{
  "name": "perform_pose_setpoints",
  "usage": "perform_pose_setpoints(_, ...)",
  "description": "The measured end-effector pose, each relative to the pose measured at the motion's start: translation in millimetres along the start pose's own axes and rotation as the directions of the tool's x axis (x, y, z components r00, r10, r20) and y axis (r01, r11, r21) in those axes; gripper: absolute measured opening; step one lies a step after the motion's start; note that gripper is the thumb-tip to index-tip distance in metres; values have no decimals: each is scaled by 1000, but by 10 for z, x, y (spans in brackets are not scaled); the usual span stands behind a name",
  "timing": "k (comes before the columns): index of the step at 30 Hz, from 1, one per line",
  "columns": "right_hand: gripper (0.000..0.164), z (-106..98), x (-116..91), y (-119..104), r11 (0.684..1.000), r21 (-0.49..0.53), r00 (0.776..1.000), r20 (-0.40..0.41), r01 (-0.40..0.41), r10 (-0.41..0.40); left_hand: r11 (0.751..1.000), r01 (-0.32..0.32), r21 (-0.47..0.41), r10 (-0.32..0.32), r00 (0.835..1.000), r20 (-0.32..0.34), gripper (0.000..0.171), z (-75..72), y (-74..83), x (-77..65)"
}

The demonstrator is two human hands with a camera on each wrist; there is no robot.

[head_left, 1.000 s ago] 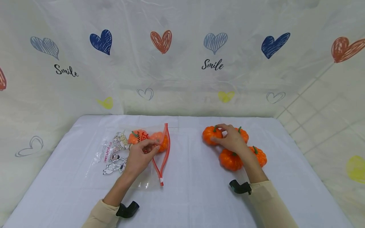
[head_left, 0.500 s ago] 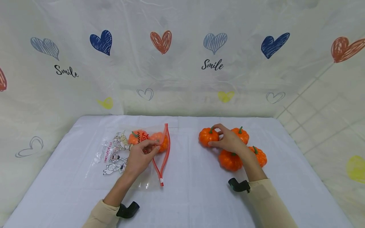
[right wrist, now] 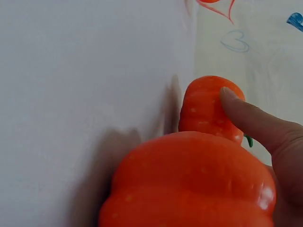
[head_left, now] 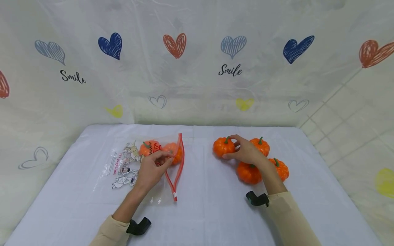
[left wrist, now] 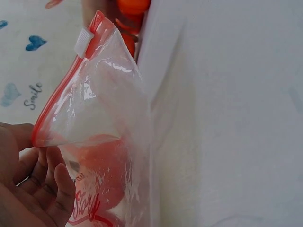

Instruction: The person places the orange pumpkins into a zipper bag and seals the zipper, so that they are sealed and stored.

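Observation:
A clear plastic slider bag (head_left: 124, 171) with a red zip lies at left; its mouth faces right and gapes. Through the film I see two orange toy pumpkins, one (head_left: 149, 148) further in and one (head_left: 176, 155) near the mouth. My left hand (head_left: 152, 172) pinches the bag's upper layer by the red zip edge, lifting it, as the left wrist view of the bag (left wrist: 109, 99) confirms. At right, my right hand (head_left: 250, 152) grips a pumpkin (head_left: 223, 147) with a green stem; in the right wrist view the thumb presses on this pumpkin (right wrist: 206, 104).
Three more pumpkins are grouped around the right hand: one behind it (head_left: 261, 147), one in front (head_left: 248, 173) and one by the wrist (head_left: 281, 169). A white cloth covers the table (head_left: 200, 218). Behind it hangs a curtain (head_left: 197, 78) printed with hearts.
My right hand has moved slightly left with its pumpkin, away from the pumpkin behind it. The left hand and the bag have stayed where they were.

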State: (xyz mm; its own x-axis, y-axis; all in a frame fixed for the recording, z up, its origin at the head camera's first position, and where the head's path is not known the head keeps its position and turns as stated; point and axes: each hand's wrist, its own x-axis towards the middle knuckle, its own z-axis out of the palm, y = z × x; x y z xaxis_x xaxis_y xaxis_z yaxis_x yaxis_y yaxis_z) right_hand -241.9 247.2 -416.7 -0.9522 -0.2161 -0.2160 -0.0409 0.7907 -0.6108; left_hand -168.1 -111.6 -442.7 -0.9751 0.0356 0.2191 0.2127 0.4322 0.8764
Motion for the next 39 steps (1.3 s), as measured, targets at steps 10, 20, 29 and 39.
perform_pose_setpoints(10, 84, -20, -5, -76, 996, 53, 989, -134, 73, -66, 1000, 4, -3, -4, 1000, -1, 16, 12, -5, -10)
perform_pose_setpoints(20, 85, 38, 9, -198, 989, 120, 987, -150, 84, -65, 1000, 17, 1, -17, 1000, 1, 17, 13, -7, -8)
perform_pose_setpoints(29, 84, 123, 10, -263, 976, 195, 989, -126, 97, -73, 1000, 11, 9, -11, 1000, 1, 16, 10, 4, -3)
perform_pose_setpoints(39, 83, 277, 34, -266, 953, 248, 982, -113, 176, -152, 1000, 12, 9, -12, 1000, 2, 18, 5, 22, -11)
